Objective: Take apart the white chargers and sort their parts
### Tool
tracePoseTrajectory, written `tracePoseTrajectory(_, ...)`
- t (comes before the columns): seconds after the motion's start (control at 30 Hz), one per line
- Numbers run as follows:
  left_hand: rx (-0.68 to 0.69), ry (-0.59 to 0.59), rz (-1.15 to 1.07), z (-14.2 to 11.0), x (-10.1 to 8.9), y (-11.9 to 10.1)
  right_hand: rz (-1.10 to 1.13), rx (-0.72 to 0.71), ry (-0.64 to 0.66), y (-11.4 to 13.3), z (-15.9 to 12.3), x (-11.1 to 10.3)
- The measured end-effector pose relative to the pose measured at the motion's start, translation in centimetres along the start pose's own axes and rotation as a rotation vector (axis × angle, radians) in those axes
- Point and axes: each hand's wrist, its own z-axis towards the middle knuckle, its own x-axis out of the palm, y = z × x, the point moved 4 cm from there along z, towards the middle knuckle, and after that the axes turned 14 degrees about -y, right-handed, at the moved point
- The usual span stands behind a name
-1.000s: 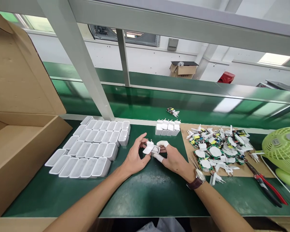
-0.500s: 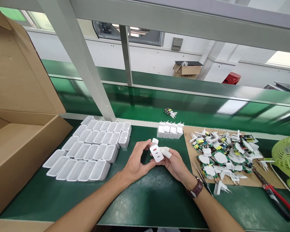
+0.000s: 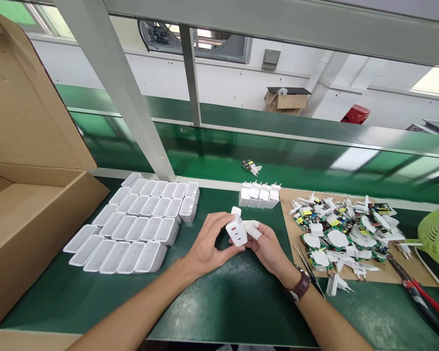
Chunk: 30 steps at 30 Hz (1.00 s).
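Left: rows of open-topped, translucent white plastic cases (image 3: 124, 229) on the green desk (image 3: 205, 312). Lower centre: the left hand (image 3: 207, 243), grip closed on a white block-shaped plastic charger (image 3: 237, 235), slotted face showing; the right hand (image 3: 269, 248), grip likewise closed on its right side. Right: heaped green-and-white circuit boards (image 3: 338, 239) on brown cardboard (image 3: 406, 278).

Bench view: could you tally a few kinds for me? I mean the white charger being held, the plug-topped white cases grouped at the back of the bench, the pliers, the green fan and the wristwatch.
Held white charger: 1
Plug-topped white cases: 4
Pliers: 1
Green fan: 1
Wristwatch: 1
Total: 8
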Motion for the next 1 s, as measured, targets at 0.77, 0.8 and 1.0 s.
tracePoseTrajectory(0.77, -0.233, -0.001, -0.184, 0.1, 0.2, 1.6, -0.695, -1.168, -0.036, 2.8, -2.7, -0.6)
tracePoseTrajectory(0.8, -0.219, -0.007, -0.189, 0.1, 0.1, 1.3, -0.7, -1.177, -0.049, 2.9, -2.8, -0.6)
tracePoseTrajectory(1.0, -0.125, 0.0, -0.143, 0.3, 0.0, 0.6, -0.842, -1.113, -0.011, 2.1, -2.3, -0.2)
